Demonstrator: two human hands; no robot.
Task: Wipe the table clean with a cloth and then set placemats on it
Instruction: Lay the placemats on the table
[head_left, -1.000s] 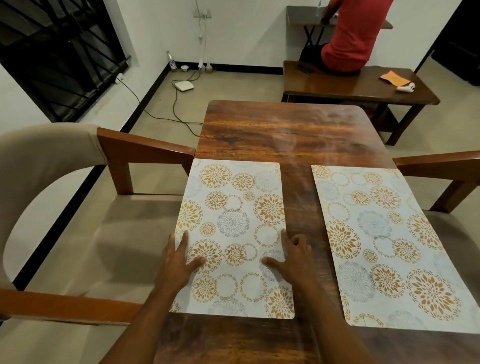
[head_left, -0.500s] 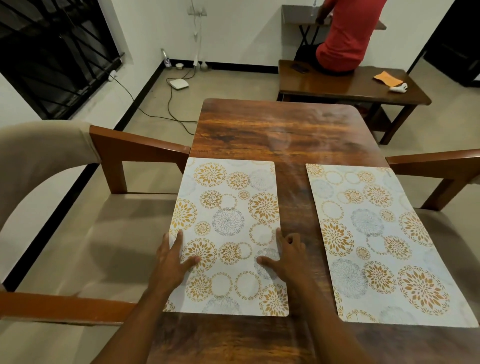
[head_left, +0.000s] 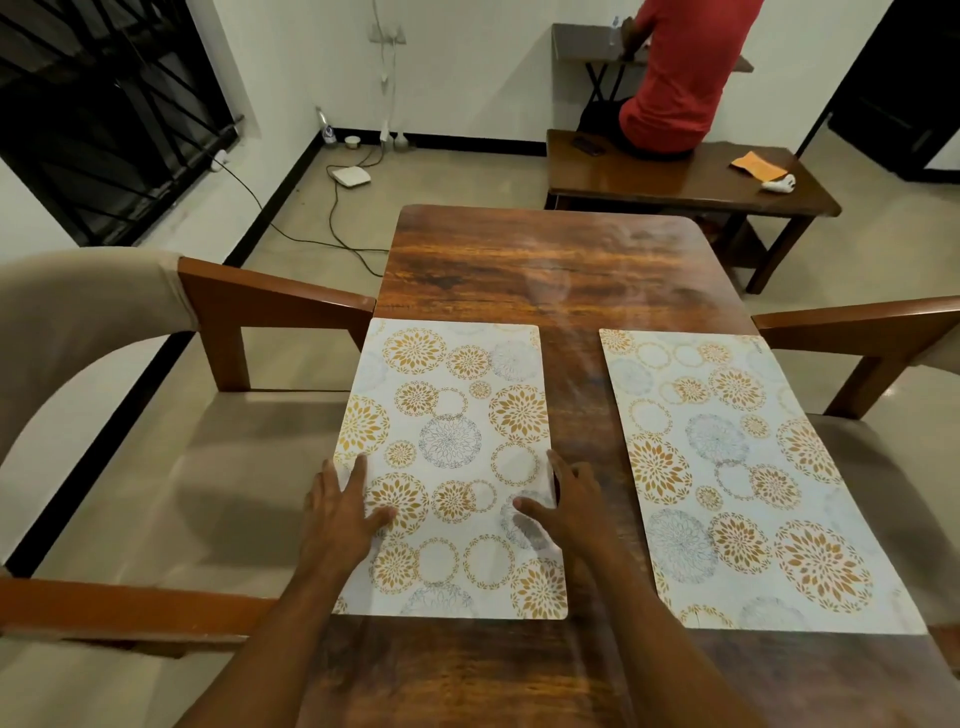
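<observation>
Unmoved, left hand (head_left: 340, 512) and right hand (head_left: 571, 506) press left placemat (head_left: 452, 415), flat fingers (head_left: 357, 475) covering edges

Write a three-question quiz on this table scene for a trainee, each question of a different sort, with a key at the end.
1. True or false: a cloth lies on the table.
2. Multiple choice: the left hand and the right hand both touch A) the left placemat; B) a plate; C) a cup.
3. Short answer: how many placemats lie on the table?

Key
1. False: no cloth shows on it.
2. A
3. Two: the left placemat and the right placemat, with bare wood between them.
</observation>
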